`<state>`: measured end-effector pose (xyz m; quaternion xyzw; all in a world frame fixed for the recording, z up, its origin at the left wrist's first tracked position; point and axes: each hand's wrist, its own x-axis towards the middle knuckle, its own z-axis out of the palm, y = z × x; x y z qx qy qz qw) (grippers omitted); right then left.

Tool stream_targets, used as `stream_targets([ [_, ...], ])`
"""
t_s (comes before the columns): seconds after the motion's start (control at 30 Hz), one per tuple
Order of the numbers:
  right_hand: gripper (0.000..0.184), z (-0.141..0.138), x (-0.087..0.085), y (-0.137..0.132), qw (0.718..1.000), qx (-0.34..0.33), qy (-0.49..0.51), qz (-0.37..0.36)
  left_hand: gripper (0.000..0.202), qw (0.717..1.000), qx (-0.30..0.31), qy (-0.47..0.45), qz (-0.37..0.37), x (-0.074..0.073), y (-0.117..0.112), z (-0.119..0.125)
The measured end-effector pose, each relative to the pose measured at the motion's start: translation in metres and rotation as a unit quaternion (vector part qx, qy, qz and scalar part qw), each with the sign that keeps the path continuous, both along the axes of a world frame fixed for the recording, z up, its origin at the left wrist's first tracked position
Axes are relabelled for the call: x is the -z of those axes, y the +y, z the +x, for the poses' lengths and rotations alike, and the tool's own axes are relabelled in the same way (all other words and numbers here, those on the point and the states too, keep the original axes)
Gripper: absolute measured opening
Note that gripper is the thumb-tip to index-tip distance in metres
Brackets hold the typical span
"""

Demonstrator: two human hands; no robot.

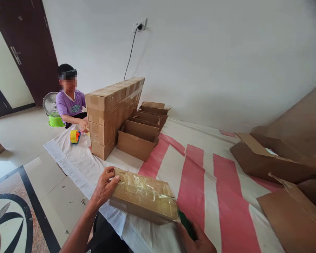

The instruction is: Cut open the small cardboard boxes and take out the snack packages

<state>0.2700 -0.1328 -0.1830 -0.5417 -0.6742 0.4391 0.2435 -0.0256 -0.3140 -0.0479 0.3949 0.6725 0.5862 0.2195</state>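
Note:
A closed cardboard box [144, 193] with shiny clear tape across its top lies tilted in front of me, at the near edge of the sheet-covered surface. My left hand [106, 188] grips its left end, thumb on top and fingers curled over the far corner. At the opposite end, my right hand [196, 239] is closed around a dark green object [186, 225], mostly hidden, whose kind I cannot make out. That hand is right beside the box's lower right corner; whether it presses on the box is unclear.
Taped boxes form a stack [113, 109] ahead, beside several open boxes [138, 140]. More open cardboard boxes [268, 158] stand at right. A person [71, 105] sits behind the stack, near a yellow-and-orange tape dispenser [74, 137]. A red-and-white sheet [192, 175] covers the surface.

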Motion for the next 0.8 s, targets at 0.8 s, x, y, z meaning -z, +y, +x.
stream_targets([
  [0.8,0.061,-0.008,-0.008,-0.010,0.995,-0.007,0.059,0.074,0.041,0.996,-0.036,-0.078,0.003,-0.002,0.012,-0.008],
])
